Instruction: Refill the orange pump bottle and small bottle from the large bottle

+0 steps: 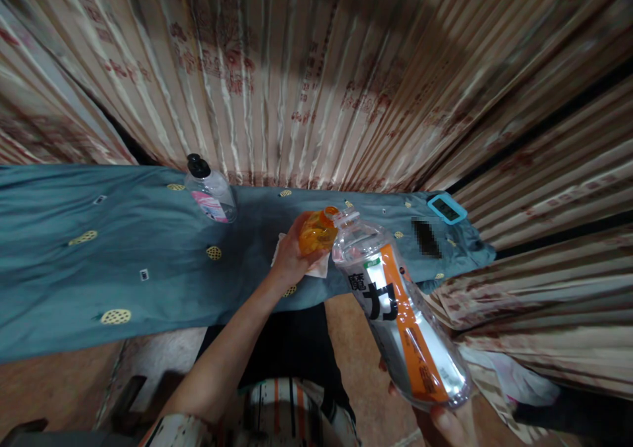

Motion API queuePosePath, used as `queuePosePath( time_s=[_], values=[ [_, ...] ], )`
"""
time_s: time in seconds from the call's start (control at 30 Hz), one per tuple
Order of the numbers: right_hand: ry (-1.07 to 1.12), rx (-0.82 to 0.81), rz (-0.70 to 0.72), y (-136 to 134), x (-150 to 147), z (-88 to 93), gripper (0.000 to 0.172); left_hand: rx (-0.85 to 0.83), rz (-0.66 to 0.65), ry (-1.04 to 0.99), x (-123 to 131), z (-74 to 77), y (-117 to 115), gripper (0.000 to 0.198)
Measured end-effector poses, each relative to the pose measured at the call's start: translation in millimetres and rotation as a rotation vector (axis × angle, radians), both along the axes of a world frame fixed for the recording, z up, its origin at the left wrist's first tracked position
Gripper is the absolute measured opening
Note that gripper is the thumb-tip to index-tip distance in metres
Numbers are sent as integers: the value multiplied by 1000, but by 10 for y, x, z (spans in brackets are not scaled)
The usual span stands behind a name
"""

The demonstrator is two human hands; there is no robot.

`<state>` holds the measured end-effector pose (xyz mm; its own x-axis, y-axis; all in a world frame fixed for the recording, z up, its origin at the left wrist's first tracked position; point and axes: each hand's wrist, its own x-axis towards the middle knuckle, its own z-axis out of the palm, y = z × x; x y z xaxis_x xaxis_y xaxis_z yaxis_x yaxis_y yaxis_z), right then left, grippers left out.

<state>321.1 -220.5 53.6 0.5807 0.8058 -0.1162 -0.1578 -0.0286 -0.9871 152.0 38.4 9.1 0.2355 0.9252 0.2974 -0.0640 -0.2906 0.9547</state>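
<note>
My left hand (293,254) is wrapped round a small bottle of orange colour (319,233), its neck tilted up to the right. In my right hand (440,424) lies a large clear plastic bottle (395,308) with a silver, orange and black label, gripped near its base. The large bottle slants up to the left, and its open mouth meets the neck of the orange bottle; whether the rims touch I cannot tell. Under my left hand a white tissue (319,266) shows on the cloth. Any liquid passing between the bottles is not visible.
A teal cloth with pineapple prints (163,236) covers the table. At the back left stands a clear bottle with a black cap (212,193). To the right are a blue-framed device (446,209) and a blurred-out dark item (426,238). Pleated curtains (297,78) hang behind.
</note>
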Motion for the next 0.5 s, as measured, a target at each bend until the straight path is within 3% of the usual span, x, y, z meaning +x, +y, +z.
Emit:
queuePosePath(
  time_s=[0.1,0.3,0.5],
  values=[
    [23,4,-5,3,-31,26,56,-4,-4,-2,-4,22,-6,76],
    [12,-34,-26,-2,-27,4,84,-40,-6,-9,1,16,1,76],
    [-3,-1,27,-11,37,-46,78,-19,7,7,4,-3,8,77]
  ],
)
